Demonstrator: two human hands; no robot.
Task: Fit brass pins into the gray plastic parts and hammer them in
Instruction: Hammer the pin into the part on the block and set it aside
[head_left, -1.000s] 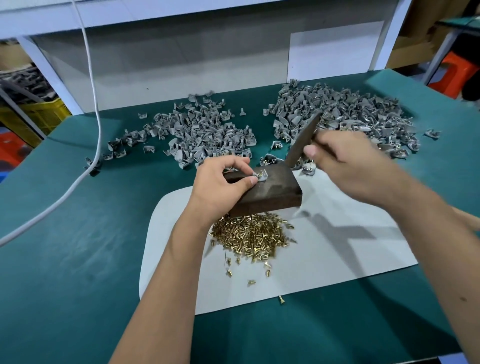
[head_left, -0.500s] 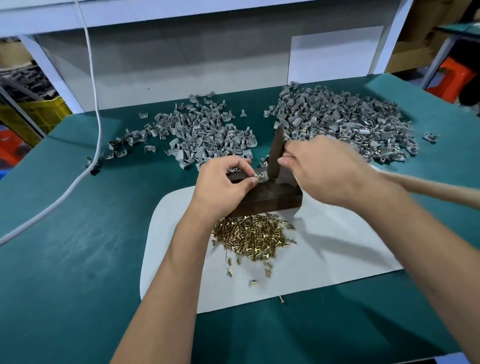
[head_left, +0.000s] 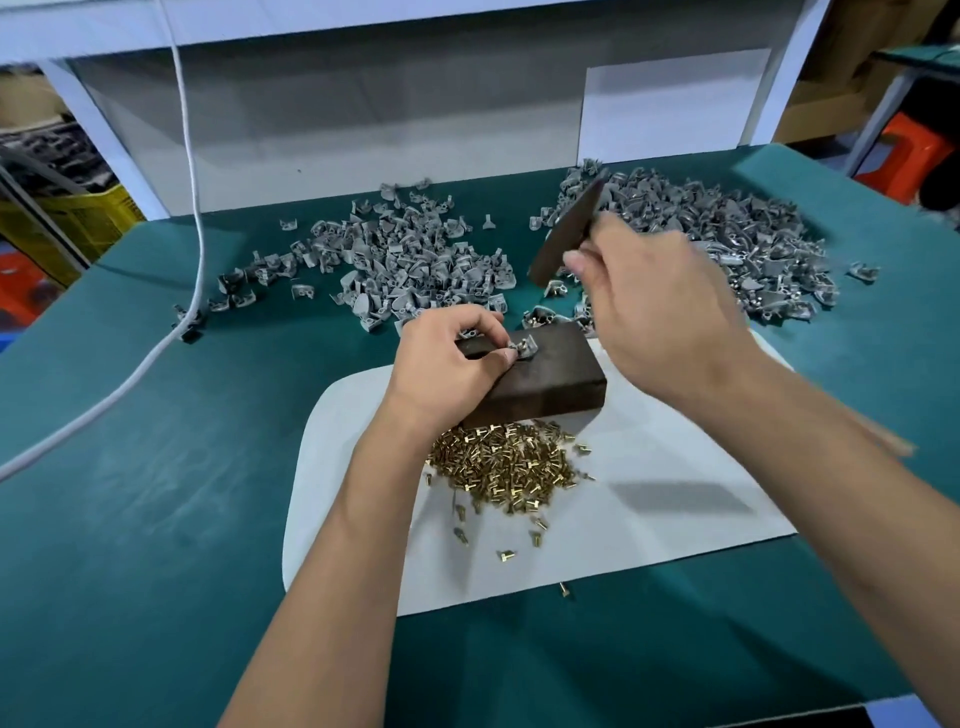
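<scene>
The left hand (head_left: 441, 358) has its grip pinched on a gray plastic part (head_left: 523, 349) atop the dark block (head_left: 550, 379). The right hand (head_left: 654, 317) grips a raised dark hammer (head_left: 569, 228) above it. Brass pins (head_left: 506, 467) lie heaped on the white mat (head_left: 675, 519), gray parts (head_left: 415, 260) piled farther back on the bench (head_left: 156, 519).

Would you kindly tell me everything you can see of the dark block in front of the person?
The dark block is a rectangular slab, dark brown, looking like wood or worn metal. It lies flat at the far edge of the white mat, just beyond the heap of brass pins. The left hand rests on its left end, pinching a gray part against its top face. The right hand is raised above it, not touching.
</scene>
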